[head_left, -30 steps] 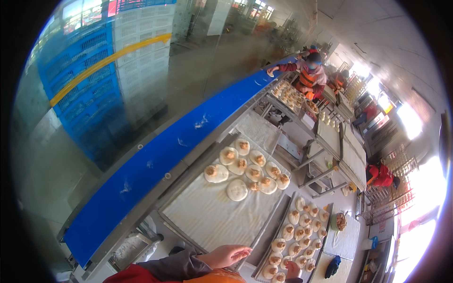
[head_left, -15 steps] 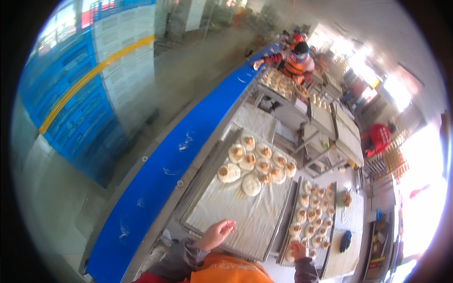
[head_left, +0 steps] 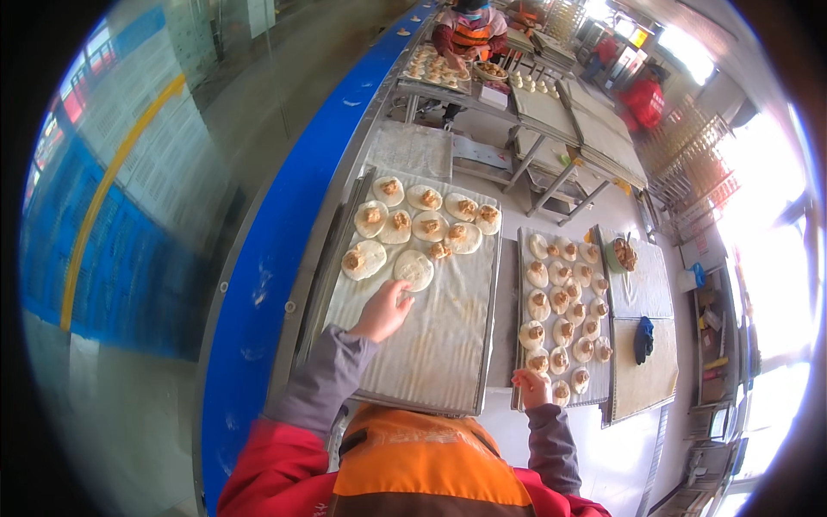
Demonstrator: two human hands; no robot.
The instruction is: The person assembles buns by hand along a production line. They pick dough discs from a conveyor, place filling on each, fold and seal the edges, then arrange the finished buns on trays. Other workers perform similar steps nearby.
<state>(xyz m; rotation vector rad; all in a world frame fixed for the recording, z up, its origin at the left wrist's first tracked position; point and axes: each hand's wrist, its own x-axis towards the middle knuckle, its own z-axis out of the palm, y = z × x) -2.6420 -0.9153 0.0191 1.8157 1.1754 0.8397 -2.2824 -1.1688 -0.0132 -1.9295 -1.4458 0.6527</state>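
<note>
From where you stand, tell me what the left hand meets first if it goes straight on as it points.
The left hand would likely meet the bare dough round right ahead of it; whether they already touch is unclear.

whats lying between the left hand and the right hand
In the head view, between the left hand and the right hand lie a dough-free stretch of the lined tray, its edge, then a narrow grey strip.
</note>
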